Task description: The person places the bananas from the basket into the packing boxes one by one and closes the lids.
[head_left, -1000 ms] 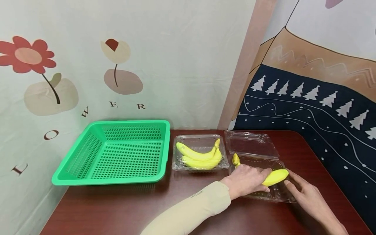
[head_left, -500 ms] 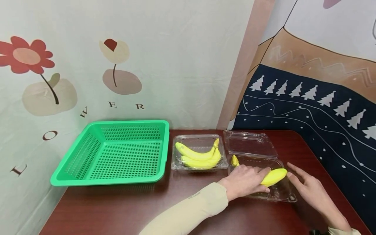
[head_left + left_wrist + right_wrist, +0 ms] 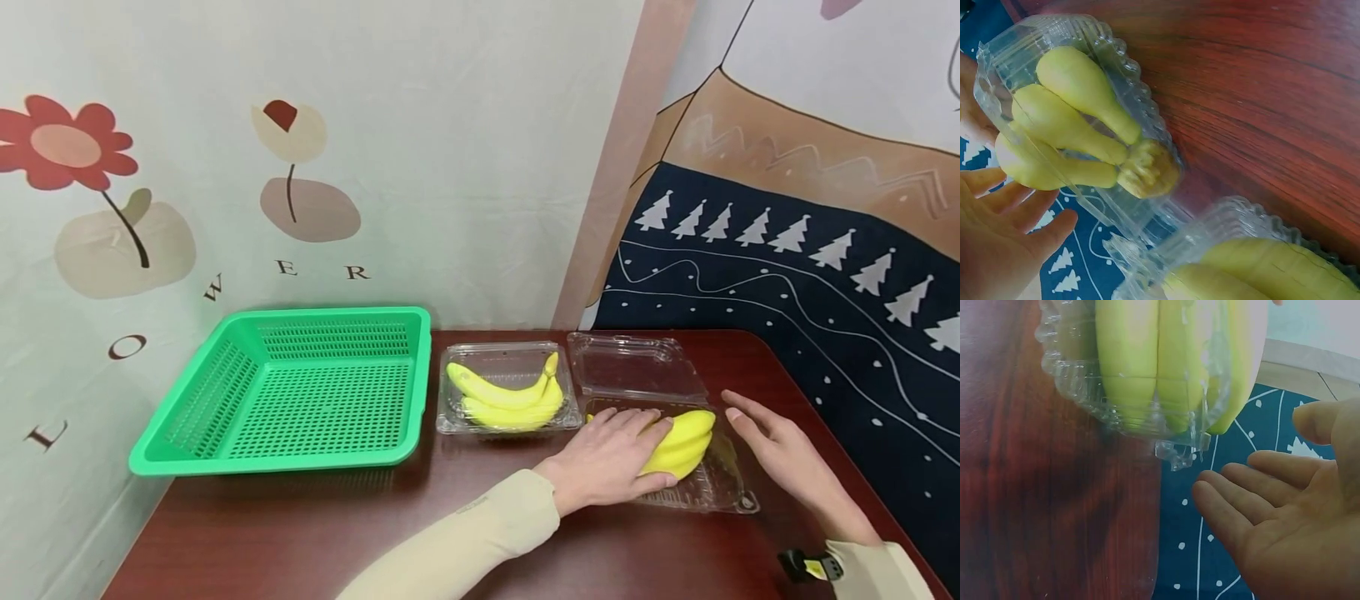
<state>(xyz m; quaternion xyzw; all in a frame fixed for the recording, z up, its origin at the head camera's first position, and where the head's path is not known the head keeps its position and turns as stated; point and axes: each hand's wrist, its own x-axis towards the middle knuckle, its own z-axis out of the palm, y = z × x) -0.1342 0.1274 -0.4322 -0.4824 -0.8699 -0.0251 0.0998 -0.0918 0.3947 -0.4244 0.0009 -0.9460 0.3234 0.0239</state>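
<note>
A bunch of yellow bananas [image 3: 682, 446] lies in the clear plastic box [image 3: 723, 492] on the right, whose lid [image 3: 637, 367] is folded back behind it. My left hand [image 3: 611, 458] rests over the stem end of the bunch with fingers extended, hiding part of it in the head view. The left wrist view shows the bananas [image 3: 1066, 125] joined at a brownish stem [image 3: 1150, 170], inside the box walls. Just right of the box, my right hand [image 3: 783, 454] is held apart from it, fingers straight and holding nothing, as the right wrist view also shows.
A second clear box [image 3: 450, 421] holding bananas [image 3: 510, 400] stands left of the first. Farther left is a green perforated basket [image 3: 416, 417]. The dark red tabletop [image 3: 622, 558] runs back to a printed cloth backdrop [image 3: 480, 167].
The bunch has turned and settled in the box, so more of its bananas show. My left hand has loosened and flattened over it. My right hand has drawn away from the box's right edge.
</note>
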